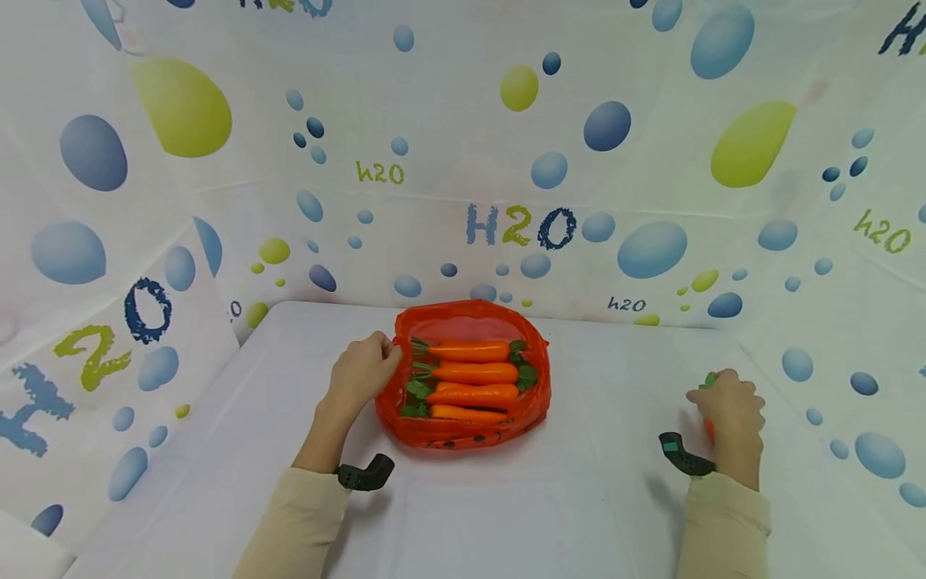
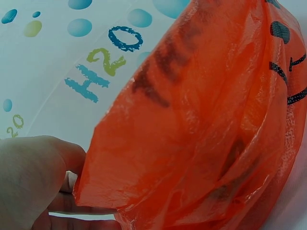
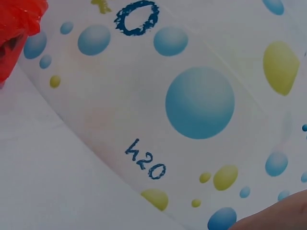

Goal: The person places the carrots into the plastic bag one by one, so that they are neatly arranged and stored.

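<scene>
A red plastic bag (image 1: 537,402) lies with its mouth spread wide on the white table. Several orange carrots (image 1: 473,372) with green tops lie side by side inside it. At the bag's left rim, my left hand (image 1: 364,366) pinches the plastic; the left wrist view shows the thumb and fingers (image 2: 72,155) at the edge of the film. Well to the right of the bag, my right hand (image 1: 732,406) holds what looks like another carrot (image 1: 710,430), orange-red with a green top, mostly hidden by the hand. Only a sliver of that hand enters the right wrist view.
A white covering with blue and green drops and H2O lettering (image 1: 521,225) rises behind and beside the white tabletop (image 1: 608,482). Dark wrist cameras (image 1: 366,473) are strapped to both wrists.
</scene>
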Available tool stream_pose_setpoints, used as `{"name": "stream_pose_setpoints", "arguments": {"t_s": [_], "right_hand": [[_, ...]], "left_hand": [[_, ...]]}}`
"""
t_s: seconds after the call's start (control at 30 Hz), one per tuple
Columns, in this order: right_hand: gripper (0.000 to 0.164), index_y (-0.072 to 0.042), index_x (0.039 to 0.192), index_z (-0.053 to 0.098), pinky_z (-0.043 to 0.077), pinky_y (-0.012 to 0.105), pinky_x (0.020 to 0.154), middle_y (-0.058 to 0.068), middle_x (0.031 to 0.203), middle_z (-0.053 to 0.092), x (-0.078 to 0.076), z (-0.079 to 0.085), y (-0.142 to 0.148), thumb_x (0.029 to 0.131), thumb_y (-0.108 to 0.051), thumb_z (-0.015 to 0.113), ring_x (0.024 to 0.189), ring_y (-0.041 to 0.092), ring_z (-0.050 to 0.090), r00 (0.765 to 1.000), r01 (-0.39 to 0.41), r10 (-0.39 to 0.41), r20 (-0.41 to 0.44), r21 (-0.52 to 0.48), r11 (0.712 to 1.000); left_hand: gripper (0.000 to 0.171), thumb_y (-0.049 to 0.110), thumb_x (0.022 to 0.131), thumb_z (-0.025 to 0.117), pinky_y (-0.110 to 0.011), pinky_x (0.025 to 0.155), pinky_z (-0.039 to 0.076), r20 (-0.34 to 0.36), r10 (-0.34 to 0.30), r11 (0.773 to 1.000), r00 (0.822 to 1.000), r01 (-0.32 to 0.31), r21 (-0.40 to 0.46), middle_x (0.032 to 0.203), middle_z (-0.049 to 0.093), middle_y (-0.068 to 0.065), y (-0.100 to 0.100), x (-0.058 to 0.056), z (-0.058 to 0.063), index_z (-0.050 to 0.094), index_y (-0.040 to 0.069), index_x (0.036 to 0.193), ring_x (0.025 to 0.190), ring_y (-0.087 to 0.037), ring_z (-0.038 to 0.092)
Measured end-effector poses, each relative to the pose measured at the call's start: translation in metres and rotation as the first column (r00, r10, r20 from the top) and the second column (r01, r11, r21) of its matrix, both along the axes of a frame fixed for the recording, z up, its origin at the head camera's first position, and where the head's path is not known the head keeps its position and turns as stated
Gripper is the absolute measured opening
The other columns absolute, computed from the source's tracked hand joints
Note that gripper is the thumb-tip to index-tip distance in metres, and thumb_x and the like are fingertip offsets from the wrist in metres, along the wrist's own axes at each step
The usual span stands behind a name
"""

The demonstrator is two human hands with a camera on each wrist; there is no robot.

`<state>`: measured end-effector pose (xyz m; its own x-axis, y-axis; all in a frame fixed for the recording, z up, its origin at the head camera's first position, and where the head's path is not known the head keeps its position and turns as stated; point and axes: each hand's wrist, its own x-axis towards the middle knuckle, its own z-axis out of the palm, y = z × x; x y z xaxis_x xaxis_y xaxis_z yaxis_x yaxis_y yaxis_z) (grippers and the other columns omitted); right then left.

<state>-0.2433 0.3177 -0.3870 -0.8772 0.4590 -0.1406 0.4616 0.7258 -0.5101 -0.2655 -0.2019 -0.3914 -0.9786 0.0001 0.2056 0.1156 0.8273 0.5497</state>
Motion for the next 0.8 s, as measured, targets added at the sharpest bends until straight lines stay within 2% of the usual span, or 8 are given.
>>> {"name": "stream_pose_setpoints", "arguments": {"t_s": [0.4, 0.57, 0.67, 0.8], "right_hand": [[0.059, 0.019, 0.128, 0.031, 0.038, 0.069, 0.095, 0.041, 0.116, 0.035, 0.001, -0.008, 0.005, 0.090, -0.021, 0.053, 0.109, 0.056, 0.035, 0.999, 0.029, -0.029, 0.023, 0.028, 0.999], [0.052, 0.019, 0.124, 0.033, 0.043, 0.065, 0.086, 0.040, 0.112, 0.035, 0.002, -0.011, 0.006, 0.090, -0.017, 0.049, 0.103, 0.054, 0.037, 1.000, 0.014, -0.014, 0.025, 0.012, 1.000], [0.051, 0.018, 0.125, 0.033, 0.046, 0.056, 0.077, 0.037, 0.110, 0.035, 0.003, -0.011, 0.006, 0.091, -0.016, 0.046, 0.099, 0.050, 0.040, 0.999, 0.015, -0.014, 0.036, -0.016, 1.000], [0.049, 0.018, 0.125, 0.036, 0.048, 0.047, 0.068, 0.033, 0.105, 0.043, 0.004, -0.010, 0.006, 0.090, -0.016, 0.048, 0.091, 0.044, 0.046, 0.999, 0.025, -0.024, 0.045, -0.030, 0.999]], "left_hand": [[0.026, 0.028, 0.097, 0.048, -0.026, 0.050, 0.038, -0.013, -0.003, 1.000, 1.000, 0.003, -0.006, 0.069, 0.055, -0.005, 0.000, 0.001, 0.000, 0.058, 0.005, 0.093, 0.059, -0.018, 0.050], [0.026, 0.028, 0.097, 0.048, -0.026, 0.050, 0.039, -0.012, -0.004, 1.000, 1.000, 0.003, -0.008, 0.069, 0.055, -0.005, 0.000, 0.001, 0.000, 0.058, 0.005, 0.093, 0.060, -0.018, 0.051], [0.026, 0.028, 0.097, 0.048, -0.026, 0.051, 0.039, -0.010, -0.001, 1.000, 1.000, 0.001, -0.008, 0.069, 0.055, -0.005, 0.001, 0.001, 0.000, 0.058, 0.005, 0.093, 0.060, -0.019, 0.051], [0.026, 0.028, 0.097, 0.048, -0.026, 0.051, 0.039, -0.009, 0.000, 1.000, 1.000, 0.000, -0.006, 0.070, 0.055, -0.006, 0.001, 0.001, 0.000, 0.058, 0.005, 0.093, 0.060, -0.019, 0.051]]}}
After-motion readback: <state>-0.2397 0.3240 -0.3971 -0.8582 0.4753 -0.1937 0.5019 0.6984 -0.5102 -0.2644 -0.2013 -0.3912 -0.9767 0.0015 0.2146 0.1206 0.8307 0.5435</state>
